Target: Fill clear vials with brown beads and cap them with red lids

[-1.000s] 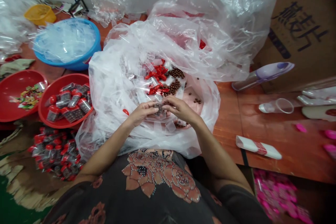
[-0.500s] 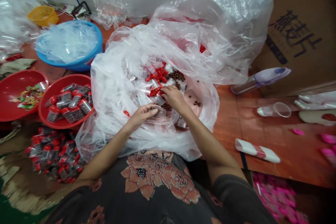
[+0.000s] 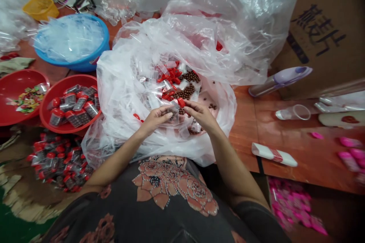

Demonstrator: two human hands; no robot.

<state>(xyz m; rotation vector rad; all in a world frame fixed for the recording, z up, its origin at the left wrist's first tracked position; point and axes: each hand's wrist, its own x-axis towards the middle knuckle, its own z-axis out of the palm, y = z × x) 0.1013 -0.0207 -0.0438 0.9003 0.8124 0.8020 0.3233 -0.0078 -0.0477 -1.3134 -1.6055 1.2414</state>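
Observation:
My left hand (image 3: 155, 118) is closed around a small clear vial (image 3: 172, 114) filled with brown balls. My right hand (image 3: 199, 113) pinches a red cap (image 3: 181, 102) just above the vial's mouth. Both hands hover over a large clear plastic bag (image 3: 119, 83) that holds empty clear vials (image 3: 152, 91), loose red caps (image 3: 170, 76) and a heap of brown balls (image 3: 188, 83).
A red bowl (image 3: 57, 93) of capped filled vials sits left, with more capped vials (image 3: 57, 163) heaped below it. A blue basin (image 3: 94, 59), a second red bowl (image 3: 14, 87) and a yellow basket (image 3: 40, 7) lie farther left. A cardboard box (image 3: 322, 34), purple-topped bottle (image 3: 281, 79) and clear cup (image 3: 293, 113) are right.
My right hand reached forward into the red caps, then came back to the vial with a red cap pinched in its fingers. My left hand kept holding the vial.

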